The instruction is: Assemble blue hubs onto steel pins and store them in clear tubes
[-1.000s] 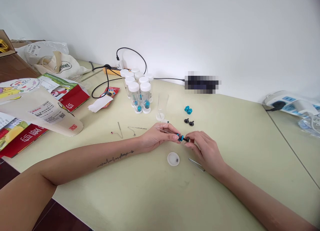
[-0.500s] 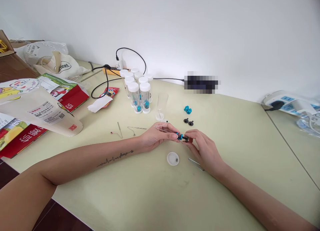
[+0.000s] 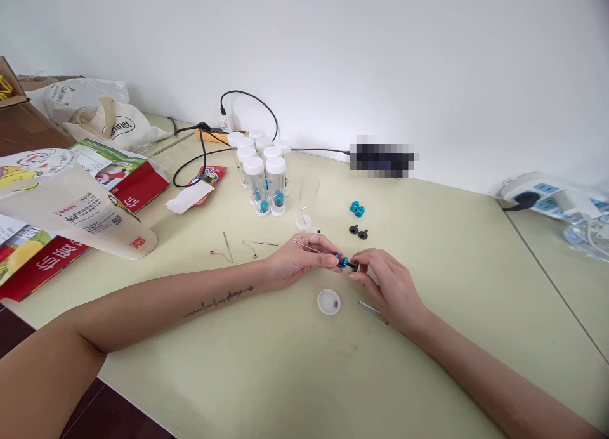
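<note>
My left hand (image 3: 302,261) pinches a small blue metal part (image 3: 342,261) between thumb and fingers. A thin bent wire (image 3: 308,245) sticks out to the left above that hand. Close on the right, the fingertips of my right hand (image 3: 390,285) are closed on the wide head of a black screw-like piece (image 3: 355,266), whose shaft meets the blue part. Just below lies a white round cap (image 3: 325,311) with a tiny dark piece in it. A bent metal rod (image 3: 372,313) rests by my right hand. Fingers partly hide the held parts.
Blue parts (image 3: 356,209) and two black wide-headed pieces (image 3: 358,231) lie behind my hands. Several white-capped clear tubes (image 3: 254,182) stand at the back, beside an open tube (image 3: 309,198). Bent wires (image 3: 228,248) lie left. A large cup (image 3: 90,214) lies at far left.
My right thumb and fingertips have shifted slightly around the head of the black piece. Otherwise the hands and the things on the table look the same.
</note>
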A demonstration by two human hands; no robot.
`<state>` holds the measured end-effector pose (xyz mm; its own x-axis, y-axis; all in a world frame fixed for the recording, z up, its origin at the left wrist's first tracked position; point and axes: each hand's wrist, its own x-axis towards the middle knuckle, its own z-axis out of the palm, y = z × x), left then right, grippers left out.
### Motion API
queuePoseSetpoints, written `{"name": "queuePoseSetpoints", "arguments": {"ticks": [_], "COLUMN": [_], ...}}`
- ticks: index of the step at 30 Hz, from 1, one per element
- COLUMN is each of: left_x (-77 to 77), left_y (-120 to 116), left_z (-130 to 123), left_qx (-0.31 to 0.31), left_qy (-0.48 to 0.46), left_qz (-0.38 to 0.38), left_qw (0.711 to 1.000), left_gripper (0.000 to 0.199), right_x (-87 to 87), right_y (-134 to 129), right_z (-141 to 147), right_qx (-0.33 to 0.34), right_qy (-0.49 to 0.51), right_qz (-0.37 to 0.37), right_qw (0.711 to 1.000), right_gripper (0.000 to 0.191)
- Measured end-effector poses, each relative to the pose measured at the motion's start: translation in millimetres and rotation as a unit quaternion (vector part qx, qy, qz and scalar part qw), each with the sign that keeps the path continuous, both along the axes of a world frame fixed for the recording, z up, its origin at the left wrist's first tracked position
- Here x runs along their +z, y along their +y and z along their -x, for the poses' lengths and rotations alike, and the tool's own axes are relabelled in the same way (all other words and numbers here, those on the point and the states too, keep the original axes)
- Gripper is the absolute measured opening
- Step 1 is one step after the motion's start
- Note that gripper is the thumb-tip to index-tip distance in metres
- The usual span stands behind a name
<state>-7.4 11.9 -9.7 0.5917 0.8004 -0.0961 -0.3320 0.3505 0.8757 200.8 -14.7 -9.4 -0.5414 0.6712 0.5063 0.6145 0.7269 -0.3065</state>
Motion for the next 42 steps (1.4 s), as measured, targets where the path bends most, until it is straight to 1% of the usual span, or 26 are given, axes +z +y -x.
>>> {"name": "queuePoseSetpoints", "arguments": {"ticks": [2,3,5,8,9,11,14,15,18,19,22,25,28,30,32,35,36,39,42], "left_x": [0.6,0.8,1.0,0.8,0.7,0.6,0.7,0.7,0.5,0.5,0.7,1.0,0.7,0.1,-0.5,-1.0,-1.0,-0.9,-0.8], "left_y": [-0.4,-0.5,-0.5,-0.2,-0.2,-0.5,-1.1,-1.2,-0.9,-0.7,-0.5,-0.7,-0.7,-0.5,-0.4,-0.2,-0.2,-0.1,-0.2], "left_z": [-0.3,-0.5,-0.7,-0.7,-0.7,-0.4,-0.2,-0.2,-0.2,-0.2,-0.2,-0.1,0.0,0.0,-0.1,-0.2,-0.2,0.0,0.1], "left_qx": [-0.004,-0.005,-0.001,0.008,0.008,0.003,-0.007,-0.007,0.003,0.006,0.001,-0.011,-0.001,0.004,-0.001,-0.014,-0.014,-0.003,-0.004], "left_qy": [0.001,0.001,0.002,0.002,0.002,0.002,0.003,0.003,-0.002,-0.002,0.0,0.001,0.0,-0.001,-0.001,-0.003,-0.003,-0.003,-0.004], "left_qz": [0.002,0.002,0.003,0.003,0.003,0.002,-0.001,-0.002,0.001,0.002,-0.001,-0.009,-0.003,0.0,-0.004,-0.011,-0.011,-0.009,-0.009], "left_qw": [1.0,1.0,1.0,1.0,1.0,1.0,1.0,1.0,1.0,1.0,1.0,1.0,1.0,1.0,1.0,1.0,1.0,1.0,1.0], "left_gripper": [0.022,0.022,0.022,0.022,0.022,0.022,0.022,0.022,0.02,0.019,0.019,0.02,0.02,0.019,0.019,0.018,0.018,0.017,0.017], "right_x": [1.2,1.5,0.9,-1.2,-1.7,-1.9,-1.4,-1.5,-2.5,-2.9,-3.1,-2.6,-3.4,-4.1,-4.2,-3.8,-3.8,-4.5,-5.0], "right_y": [0.2,0.2,0.3,0.2,0.2,0.0,-0.3,-0.4,-0.6,-0.6,-0.4,-0.1,-0.3,-0.5,-0.5,-0.3,-0.2,-0.2,-0.3], "right_z": [0.3,0.3,0.1,-0.6,-0.8,-1.4,-2.1,-2.2,-2.4,-2.4,-2.3,-2.2,-2.3,-2.5,-2.7,-2.7,-2.7,-2.6,-2.8], "right_qx": [0.006,0.007,0.002,-0.006,-0.005,0.001,0.013,0.012,-0.002,-0.006,0.001,0.017,-0.001,-0.011,-0.002,0.015,0.013,-0.007,-0.007], "right_qy": [-0.01,-0.015,-0.017,0.001,0.008,0.013,0.004,0.001,0.009,0.015,0.023,0.015,0.02,0.026,0.025,0.016,0.015,0.022,0.025], "right_qz": [0.01,0.013,0.015,0.009,0.008,0.012,0.019,0.018,0.01,0.006,0.002,0.007,-0.002,-0.007,-0.004,0.006,0.005,-0.004,-0.006], "right_qw": [1.0,1.0,1.0,1.0,1.0,1.0,1.0,1.0,1.0,1.0,1.0,1.0,1.0,1.0,1.0,1.0,1.0,1.0,1.0], "right_gripper": [0.026,0.028,0.023,0.007,0.006,0.007,0.022,0.022,0.007,0.006,0.005,0.014,0.006,0.007,0.007,0.018,0.018,0.006,0.005]}}
